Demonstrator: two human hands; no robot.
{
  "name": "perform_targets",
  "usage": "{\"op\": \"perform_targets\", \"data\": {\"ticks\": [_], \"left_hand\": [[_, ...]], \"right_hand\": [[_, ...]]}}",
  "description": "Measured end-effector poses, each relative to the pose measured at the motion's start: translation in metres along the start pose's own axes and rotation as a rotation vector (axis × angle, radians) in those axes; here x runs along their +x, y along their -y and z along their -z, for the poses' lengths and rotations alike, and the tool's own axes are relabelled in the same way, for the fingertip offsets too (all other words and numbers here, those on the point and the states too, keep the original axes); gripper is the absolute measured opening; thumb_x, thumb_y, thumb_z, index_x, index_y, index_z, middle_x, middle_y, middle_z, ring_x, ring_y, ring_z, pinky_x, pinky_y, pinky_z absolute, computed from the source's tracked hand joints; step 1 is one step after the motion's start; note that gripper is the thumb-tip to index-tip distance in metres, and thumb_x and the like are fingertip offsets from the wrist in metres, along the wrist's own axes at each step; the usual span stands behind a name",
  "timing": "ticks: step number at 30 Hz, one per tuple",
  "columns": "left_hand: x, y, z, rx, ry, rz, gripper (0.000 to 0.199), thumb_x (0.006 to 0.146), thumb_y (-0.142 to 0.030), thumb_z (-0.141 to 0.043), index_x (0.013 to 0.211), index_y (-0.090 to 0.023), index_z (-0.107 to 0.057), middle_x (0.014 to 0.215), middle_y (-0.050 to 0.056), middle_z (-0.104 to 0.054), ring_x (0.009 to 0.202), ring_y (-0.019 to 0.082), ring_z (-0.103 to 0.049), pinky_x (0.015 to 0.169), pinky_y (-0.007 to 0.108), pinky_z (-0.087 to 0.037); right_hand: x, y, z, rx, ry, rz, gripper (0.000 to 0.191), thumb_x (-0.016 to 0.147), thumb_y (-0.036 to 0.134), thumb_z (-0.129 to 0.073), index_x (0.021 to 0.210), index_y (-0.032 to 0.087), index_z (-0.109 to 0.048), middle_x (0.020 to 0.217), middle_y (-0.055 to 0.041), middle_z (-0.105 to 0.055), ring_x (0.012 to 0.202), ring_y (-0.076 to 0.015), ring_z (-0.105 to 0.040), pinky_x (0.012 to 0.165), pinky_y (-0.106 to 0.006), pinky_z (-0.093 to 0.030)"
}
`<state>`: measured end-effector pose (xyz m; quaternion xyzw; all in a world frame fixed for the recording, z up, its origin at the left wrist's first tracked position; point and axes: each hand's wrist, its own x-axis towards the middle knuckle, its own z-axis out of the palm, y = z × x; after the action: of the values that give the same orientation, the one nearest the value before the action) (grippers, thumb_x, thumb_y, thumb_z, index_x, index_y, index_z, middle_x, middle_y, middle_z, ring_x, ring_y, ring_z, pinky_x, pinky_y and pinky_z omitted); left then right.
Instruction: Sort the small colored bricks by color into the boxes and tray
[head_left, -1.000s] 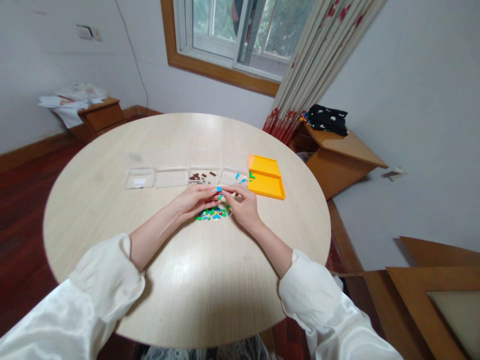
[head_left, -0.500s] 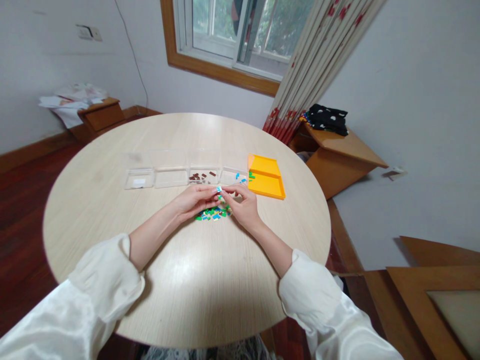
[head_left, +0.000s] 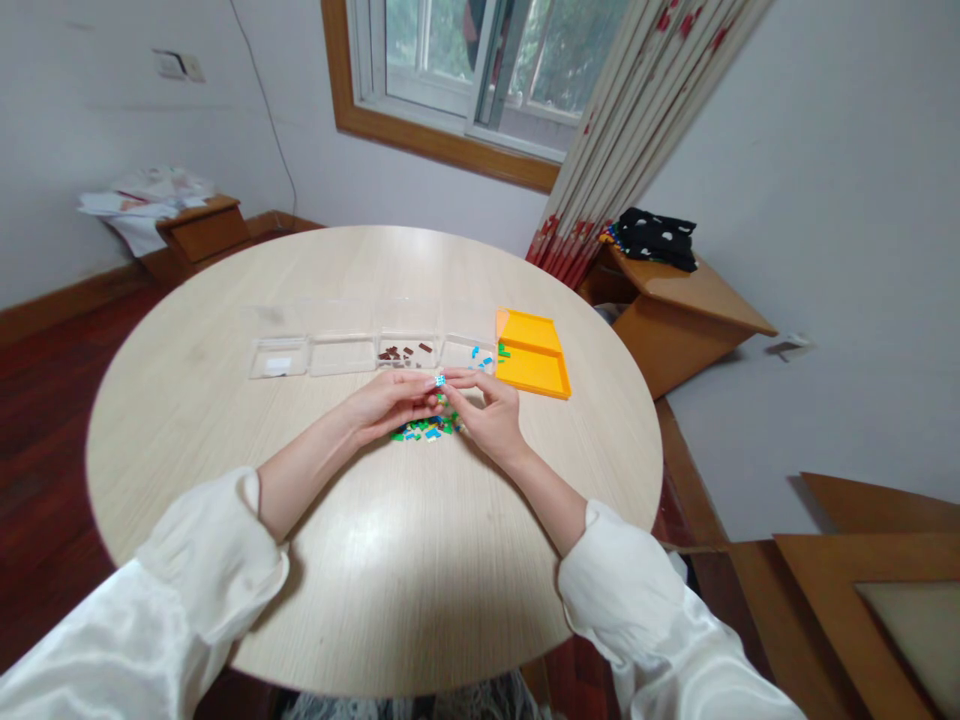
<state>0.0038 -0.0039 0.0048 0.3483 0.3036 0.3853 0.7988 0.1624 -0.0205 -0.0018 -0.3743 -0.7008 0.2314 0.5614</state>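
Observation:
Between the fingertips of both hands is a small blue-and-white building brick piece [head_left: 440, 381], held above the table. My left hand [head_left: 386, 403] pinches it from the left, and my right hand [head_left: 486, 405] grips it from the right with thumb and forefinger. Just below them lies a loose pile of small building bricks [head_left: 420, 431], mostly green, blue and pale, partly hidden by the hands. Brown bricks [head_left: 391, 354] rest in one clear box [head_left: 409, 335] beyond the fingers. Blue bricks [head_left: 486, 361] sit in the clear box [head_left: 454, 345] beside it.
Two further open clear boxes [head_left: 343, 355] stand to the left in the row; the leftmost has a white label. An open orange box [head_left: 536, 375] with green bricks [head_left: 504, 351] ends the row on the right. All stand on a round wooden table [head_left: 360, 570].
Both hands stay nearly in place around the small brick piece. My right hand has shifted very slightly right, and more of the piece's studded face shows.

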Motion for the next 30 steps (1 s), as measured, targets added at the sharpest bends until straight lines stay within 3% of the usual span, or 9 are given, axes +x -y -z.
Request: {"op": "perform_targets", "data": {"ticks": [8, 12, 25, 30], "left_hand": [[-0.0008, 0.0003, 0.0001, 0.024, 0.02, -0.004, 0.011, 0.069, -0.016, -0.071, 0.072, -0.006, -0.068, 0.06, 0.003, -0.06, 0.062, 0.009, -0.059, 0.071, 0.022, -0.052], [-0.0011, 0.0004, 0.0005, 0.035, 0.027, -0.009, 0.011, 0.07, -0.017, -0.07, 0.072, -0.007, -0.067, 0.06, 0.003, -0.06, 0.062, 0.009, -0.06, 0.071, 0.022, -0.052], [-0.004, -0.0001, -0.0009, 0.031, 0.018, 0.026, 0.01, 0.071, -0.017, -0.069, 0.073, -0.007, -0.066, 0.065, 0.004, -0.062, 0.065, 0.01, -0.06, 0.075, 0.024, -0.051], [-0.0061, -0.0008, -0.0026, 0.012, 0.075, 0.052, 0.013, 0.071, -0.02, -0.07, 0.077, -0.008, -0.067, 0.069, 0.005, -0.063, 0.069, 0.011, -0.061, 0.079, 0.027, -0.051]], "right_hand": [[0.0003, 0.0048, 0.0003, -0.02, -0.007, 0.021, 0.008, 0.076, 0.024, -0.062, 0.069, 0.021, -0.064, 0.083, -0.004, -0.072, 0.081, -0.0165, -0.067, 0.079, -0.034, -0.053], [0.0001, 0.0063, 0.0011, -0.048, -0.013, 0.02, 0.003, 0.075, 0.024, -0.062, 0.075, 0.022, -0.064, 0.082, -0.0024, -0.071, 0.08, -0.0153, -0.066, 0.078, -0.032, -0.053], [-0.0005, 0.0065, 0.0027, -0.131, 0.009, 0.095, 0.015, 0.077, 0.024, -0.06, 0.091, 0.024, -0.065, 0.087, -0.002, -0.069, 0.082, -0.0154, -0.064, 0.08, -0.033, -0.051], [-0.0008, 0.0086, 0.003, -0.152, -0.01, 0.135, 0.016, 0.079, 0.024, -0.059, 0.094, 0.025, -0.065, 0.088, -0.0017, -0.07, 0.082, -0.0152, -0.065, 0.079, -0.032, -0.052]]}}
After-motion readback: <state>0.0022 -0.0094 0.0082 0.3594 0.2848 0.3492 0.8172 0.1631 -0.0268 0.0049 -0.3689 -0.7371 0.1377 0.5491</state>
